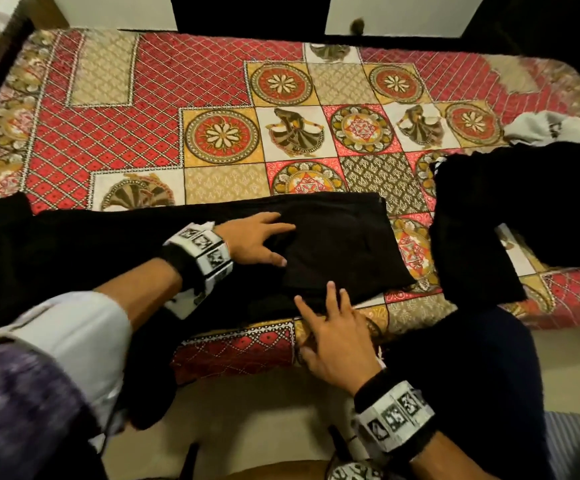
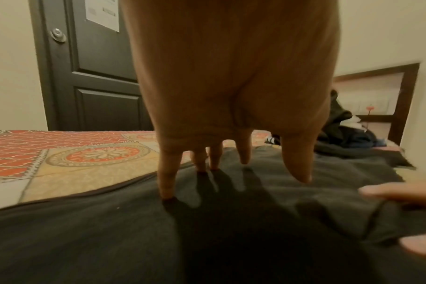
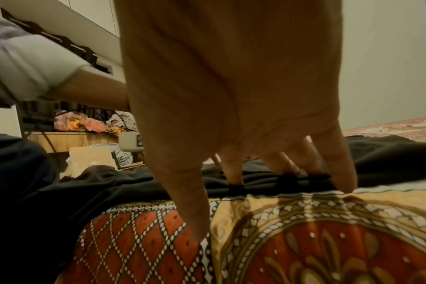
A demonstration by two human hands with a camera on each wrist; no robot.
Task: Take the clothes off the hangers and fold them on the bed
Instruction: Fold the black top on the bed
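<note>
Our left hand (image 1: pixel 253 242) lay flat on the trousers (image 1: pixel 337 244); our right hand (image 1: pixel 337 336) pressed spread fingers along their near edge. They looked soft, limp and light, so best pinched at that edge.

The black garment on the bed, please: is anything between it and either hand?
Nothing visible: the left hand lies flat on the black garment, and the right hand touches its near edge on the bed.
</note>
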